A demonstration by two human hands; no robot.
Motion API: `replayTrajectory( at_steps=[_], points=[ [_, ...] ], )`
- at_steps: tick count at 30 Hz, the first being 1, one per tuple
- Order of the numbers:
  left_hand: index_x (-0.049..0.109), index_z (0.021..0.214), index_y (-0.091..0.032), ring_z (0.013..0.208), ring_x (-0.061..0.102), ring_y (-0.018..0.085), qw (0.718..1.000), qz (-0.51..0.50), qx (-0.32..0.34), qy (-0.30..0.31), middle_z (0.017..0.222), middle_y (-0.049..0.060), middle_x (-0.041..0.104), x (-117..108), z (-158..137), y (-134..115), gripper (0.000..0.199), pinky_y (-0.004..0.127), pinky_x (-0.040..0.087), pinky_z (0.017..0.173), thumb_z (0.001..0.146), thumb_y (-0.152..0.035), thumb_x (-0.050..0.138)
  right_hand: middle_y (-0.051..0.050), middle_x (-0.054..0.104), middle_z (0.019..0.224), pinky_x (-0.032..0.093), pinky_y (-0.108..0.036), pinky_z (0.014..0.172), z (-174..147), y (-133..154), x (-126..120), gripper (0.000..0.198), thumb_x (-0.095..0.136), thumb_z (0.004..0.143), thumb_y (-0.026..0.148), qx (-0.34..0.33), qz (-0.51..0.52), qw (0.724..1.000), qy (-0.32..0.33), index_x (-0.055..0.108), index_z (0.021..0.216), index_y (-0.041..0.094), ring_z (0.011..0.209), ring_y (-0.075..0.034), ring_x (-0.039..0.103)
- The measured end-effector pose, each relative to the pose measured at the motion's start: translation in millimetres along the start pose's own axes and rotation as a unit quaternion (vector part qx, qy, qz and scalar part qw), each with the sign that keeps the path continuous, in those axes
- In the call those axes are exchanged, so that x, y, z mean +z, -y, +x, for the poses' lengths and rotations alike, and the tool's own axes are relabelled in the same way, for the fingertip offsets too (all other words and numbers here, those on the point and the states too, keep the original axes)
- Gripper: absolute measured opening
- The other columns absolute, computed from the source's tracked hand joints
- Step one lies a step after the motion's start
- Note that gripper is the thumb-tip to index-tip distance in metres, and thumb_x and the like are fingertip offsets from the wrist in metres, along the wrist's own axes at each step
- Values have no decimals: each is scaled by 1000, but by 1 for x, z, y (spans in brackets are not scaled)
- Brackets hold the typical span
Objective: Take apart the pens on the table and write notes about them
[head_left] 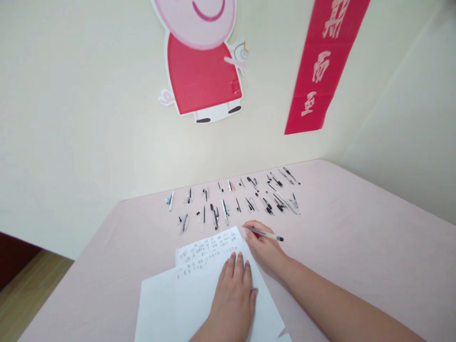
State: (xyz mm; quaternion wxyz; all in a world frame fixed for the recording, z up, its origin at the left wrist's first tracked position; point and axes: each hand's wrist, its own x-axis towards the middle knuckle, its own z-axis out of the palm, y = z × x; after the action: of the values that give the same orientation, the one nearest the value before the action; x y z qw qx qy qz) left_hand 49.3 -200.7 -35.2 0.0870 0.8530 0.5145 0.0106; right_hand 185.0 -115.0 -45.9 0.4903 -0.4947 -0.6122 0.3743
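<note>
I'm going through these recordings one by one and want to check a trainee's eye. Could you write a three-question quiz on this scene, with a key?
1. Which hand holds the translucent pen?
2. True or false: the left hand is raised clear of the white paper.
3. Fill in the blank: on the pink table, beyond the paper, two rough rows of ____ are laid out.

Key:
1. The right hand.
2. False; it lies flat on it.
3. Pens and pen parts.
</note>
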Motion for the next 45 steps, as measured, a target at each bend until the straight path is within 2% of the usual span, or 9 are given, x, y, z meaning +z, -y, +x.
replayTrajectory(
  at_steps=[6,11,14,18,25,30,36,40,45],
  points=[
    [44,133,-10,133,26,34,1000,-14,-13,24,144,16,33,-2,1,-1,51,49,30,107,91,-38,33,0,54,69,44,-20,45,2,5,-17,29,46,84,38,31,33,999,-11,62,97,18,55,-11,49],
    [44,134,-11,133,26,34,999,-14,-15,27,144,15,33,-4,2,-1,51,50,30,106,91,-36,34,-1,56,71,40,-17,40,11,6,-42,29,49,83,40,24,30,994,-104,62,96,19,53,-10,46],
    [45,133,-11,133,28,34,999,-18,-19,25,144,15,34,-7,2,-2,50,49,30,107,90,-35,35,-1,57,72,37,-16,37,15,5,-50,28,47,84,39,43,44,991,-117,60,101,20,53,-10,45],
    [49,130,-11,130,33,34,999,-26,-21,15,142,15,39,-9,1,-3,48,49,32,105,89,-32,38,-1,58,69,38,-17,39,16,0,-51,24,45,84,35,46,44,995,-72,59,95,19,51,-10,46],
    [54,124,-11,120,44,35,999,-28,-8,-30,134,16,48,-7,2,-1,43,51,38,99,86,-27,43,-1,58,73,42,-21,47,17,-17,-43,22,43,85,32,0,18,1000,-6,56,95,18,51,-10,50],
    [56,119,-11,116,46,35,997,-41,16,-70,129,17,52,-5,2,4,40,50,41,95,83,-24,48,-1,61,75,42,-25,58,22,-27,-42,22,43,79,18,-54,-93,994,-1,55,97,18,58,-12,53],
    [56,107,-16,105,52,28,979,-137,39,-142,113,14,57,-1,3,13,26,45,45,89,83,-20,47,-2,62,83,42,-27,67,20,-22,-45,30,47,72,11,-91,-243,964,62,56,99,19,69,-16,56],
    [54,93,-19,91,55,22,959,-209,54,-185,96,9,59,0,7,17,13,39,47,80,85,-15,44,-3,62,88,43,-28,74,17,-13,-44,34,48,69,10,-94,-270,953,99,55,101,19,79,-19,58],
    [51,83,-20,83,55,20,943,-265,63,-189,85,6,58,1,10,19,12,35,46,74,84,-12,42,-4,62,91,42,-28,77,16,-15,-45,37,48,67,8,-92,-285,946,124,53,103,17,83,-19,58]
  ],
)
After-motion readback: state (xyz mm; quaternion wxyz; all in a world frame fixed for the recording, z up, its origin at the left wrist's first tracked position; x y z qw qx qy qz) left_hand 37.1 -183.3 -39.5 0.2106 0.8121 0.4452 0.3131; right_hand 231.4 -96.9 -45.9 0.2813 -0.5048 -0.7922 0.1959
